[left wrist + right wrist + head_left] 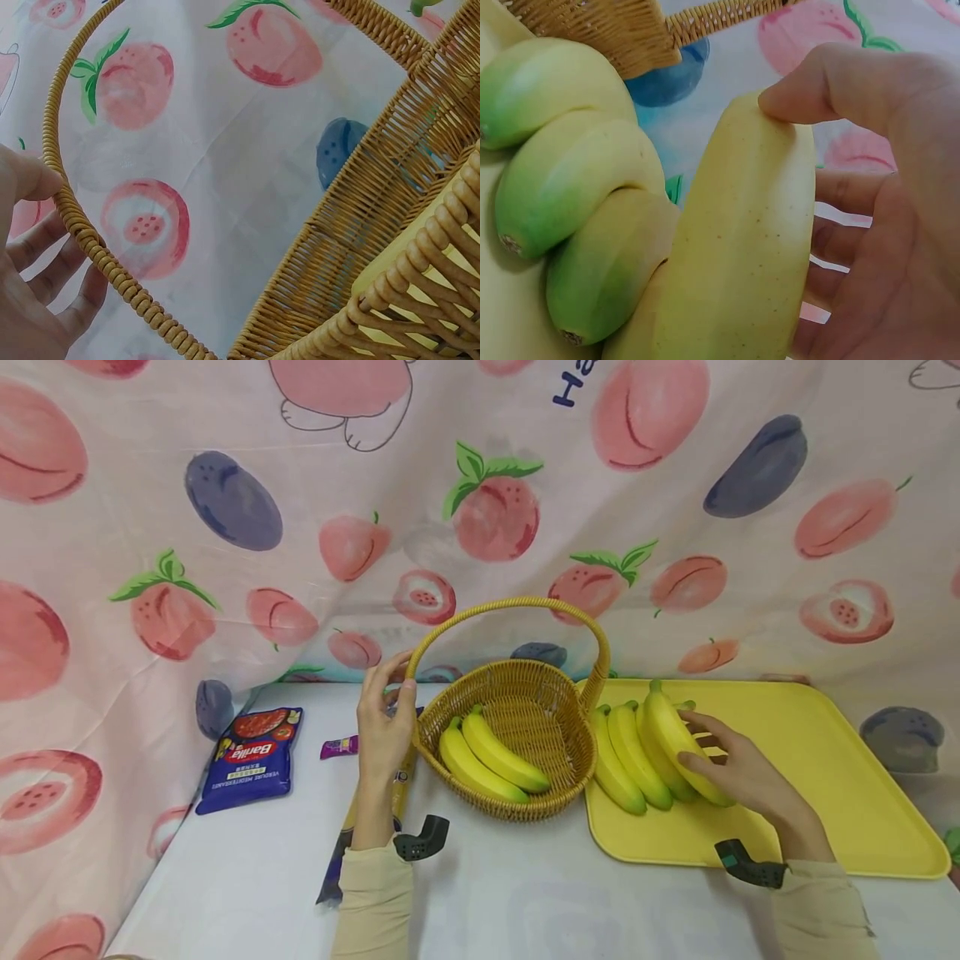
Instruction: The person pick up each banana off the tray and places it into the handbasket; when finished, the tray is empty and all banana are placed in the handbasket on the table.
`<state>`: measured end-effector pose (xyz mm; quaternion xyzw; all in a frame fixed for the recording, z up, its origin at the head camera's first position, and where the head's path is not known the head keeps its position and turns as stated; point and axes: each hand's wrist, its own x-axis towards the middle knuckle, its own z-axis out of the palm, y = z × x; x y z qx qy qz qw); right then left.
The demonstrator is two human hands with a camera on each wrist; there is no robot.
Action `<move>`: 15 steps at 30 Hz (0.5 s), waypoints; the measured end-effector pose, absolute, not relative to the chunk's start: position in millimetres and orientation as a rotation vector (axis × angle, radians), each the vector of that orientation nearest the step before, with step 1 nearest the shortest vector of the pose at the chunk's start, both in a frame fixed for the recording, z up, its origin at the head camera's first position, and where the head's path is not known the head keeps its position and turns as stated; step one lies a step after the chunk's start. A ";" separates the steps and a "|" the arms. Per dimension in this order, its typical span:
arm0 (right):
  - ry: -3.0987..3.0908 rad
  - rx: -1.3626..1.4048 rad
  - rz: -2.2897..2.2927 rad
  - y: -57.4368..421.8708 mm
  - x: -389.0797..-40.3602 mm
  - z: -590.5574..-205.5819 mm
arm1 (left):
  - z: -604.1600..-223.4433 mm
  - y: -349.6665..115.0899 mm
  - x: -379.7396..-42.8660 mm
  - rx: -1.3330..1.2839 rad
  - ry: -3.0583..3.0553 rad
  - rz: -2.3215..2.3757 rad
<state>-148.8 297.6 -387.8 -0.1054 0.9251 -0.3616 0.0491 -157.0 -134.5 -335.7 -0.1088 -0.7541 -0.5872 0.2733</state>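
Observation:
A wicker basket (504, 810) with a tall arched handle (517, 602) stands mid-table, and two bananas (491, 760) lie inside it. My left hand (384, 727) holds the left side of the handle, thumb on one side and fingers behind, as the left wrist view shows. With my right hand (738, 768) I grip a banana (739, 225) between thumb and fingers, at the right end of a row of bananas (626, 760). That row lies on the left part of a yellow tray (840, 777). Part of the row is hidden behind the held banana.
A blue Barilla pouch (251, 760) lies at the left. Beside my left forearm is a long yellow and dark packet (405, 781), partly covered, with a small purple packet (340, 747) near it. A fruit-print cloth (480, 527) hangs behind the table.

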 end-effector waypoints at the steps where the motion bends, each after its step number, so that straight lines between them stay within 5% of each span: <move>1: 2.820 -0.329 -1.097 296.3 -147.6 -387.2 | -335.8 -134.7 -156.9 -0.292 -2.030 -1.581; 15: 2.826 -0.519 -1.068 274.6 -128.8 -375.6 | -335.7 -134.9 -157.3 -0.277 -2.039 -1.577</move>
